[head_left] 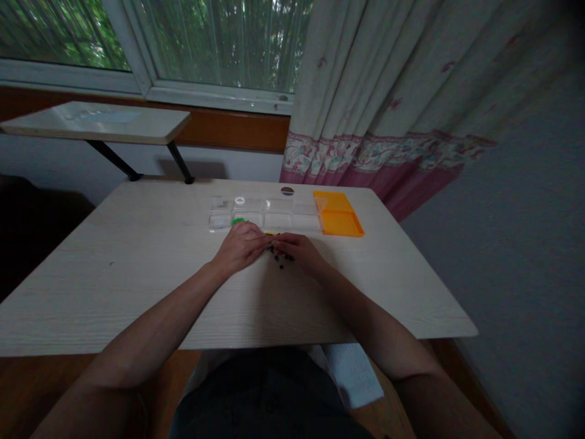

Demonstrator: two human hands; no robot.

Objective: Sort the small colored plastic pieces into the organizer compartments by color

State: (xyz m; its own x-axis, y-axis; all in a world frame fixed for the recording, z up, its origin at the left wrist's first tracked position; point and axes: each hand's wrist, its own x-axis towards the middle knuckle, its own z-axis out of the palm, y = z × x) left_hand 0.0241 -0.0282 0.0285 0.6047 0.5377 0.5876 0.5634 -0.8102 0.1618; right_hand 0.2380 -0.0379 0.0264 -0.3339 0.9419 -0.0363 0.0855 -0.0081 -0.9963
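Observation:
My left hand and my right hand meet at their fingertips above a scatter of tiny dark and coloured pieces on the table. The fingers of both hands are drawn together in a pinch. Whatever lies between the fingertips is too small and too covered to make out. A bit of yellow shows just behind them. Beyond the hands lies a clear plastic box with compartments. Small green pieces show at its near left part, partly behind my left hand.
An orange tray lies at the box's right end. A round dark sticker or disc is near the table's back edge. At the back left a raised shelf stands on black legs. A curtain hangs behind.

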